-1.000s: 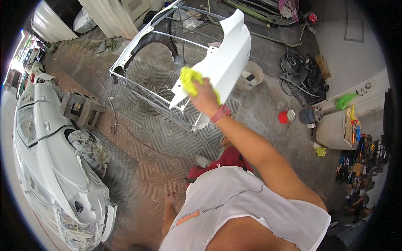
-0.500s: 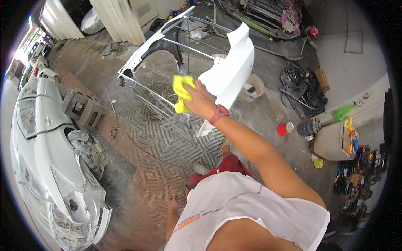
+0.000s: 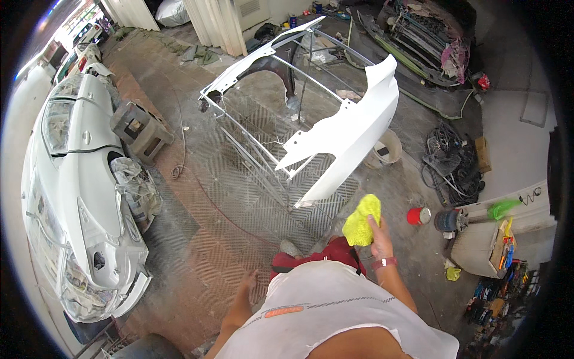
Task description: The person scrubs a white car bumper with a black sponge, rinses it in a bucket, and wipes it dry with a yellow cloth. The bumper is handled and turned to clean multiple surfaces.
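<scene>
My right hand (image 3: 381, 240) is closed on a bright yellow cloth (image 3: 362, 221), which bunches up past the fingers in front of my right side. Ahead of it stands a white car fender (image 3: 353, 128), mounted upright on a thin metal frame (image 3: 254, 141); the cloth is apart from it. A second white fender (image 3: 258, 58) sits on the frame's far left side, its dark inner arch showing. My left hand (image 3: 250, 280) hangs low beside my left hip, its fingers loosely apart and nothing visible in it.
A white car (image 3: 84, 197), partly masked with plastic and paper, stands at left beside a grey step stool (image 3: 140, 131). A hose (image 3: 179, 167) crosses the floor. At right are a white bucket (image 3: 390, 149), a red can (image 3: 417, 216), coiled cables (image 3: 451, 161) and a tool bin (image 3: 478, 245).
My right hand has drawn back from the white fender toward my body and to the right, still gripping the yellow cloth. The view has shifted, and my left hand stays low.
</scene>
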The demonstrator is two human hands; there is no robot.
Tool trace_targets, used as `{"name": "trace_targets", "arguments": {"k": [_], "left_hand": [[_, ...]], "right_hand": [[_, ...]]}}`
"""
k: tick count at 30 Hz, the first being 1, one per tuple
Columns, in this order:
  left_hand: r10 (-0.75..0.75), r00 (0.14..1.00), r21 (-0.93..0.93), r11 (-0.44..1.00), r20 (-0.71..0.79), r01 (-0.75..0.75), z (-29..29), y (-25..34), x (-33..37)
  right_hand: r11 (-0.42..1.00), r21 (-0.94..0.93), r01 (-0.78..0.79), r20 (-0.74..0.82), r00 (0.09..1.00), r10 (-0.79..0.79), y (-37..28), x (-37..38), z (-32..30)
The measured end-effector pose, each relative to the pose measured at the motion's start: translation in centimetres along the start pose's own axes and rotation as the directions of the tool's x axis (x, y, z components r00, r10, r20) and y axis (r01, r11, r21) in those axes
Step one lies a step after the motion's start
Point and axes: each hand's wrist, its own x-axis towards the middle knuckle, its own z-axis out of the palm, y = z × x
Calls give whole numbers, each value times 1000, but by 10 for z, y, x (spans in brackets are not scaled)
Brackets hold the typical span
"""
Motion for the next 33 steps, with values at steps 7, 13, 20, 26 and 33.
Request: {"name": "trace_targets", "arguments": {"k": [7,13,20,26,33], "left_hand": [[426,811,-180,904,401,-387,94,290,-82],[499,743,-692,718,445,-68,147,375,-131],[586,741,-745,322,-328,-584,59,444,-168],[780,238,237,440,-579,-866,-54,600,-161],[880,86,644,405,-467,-649,-125,773,-63]], "right_hand": [[995,-69,-71,104,991,78,-38,1,-1],[958,-276,79,778,603,174,-86,6,15],[958,-223,181,462,885,-60,-125,56,-55],[933,-333,139,-41,986,-162,-126,71,-124],[912,-388,130,-428,851,-303,-82,20,-99]]}}
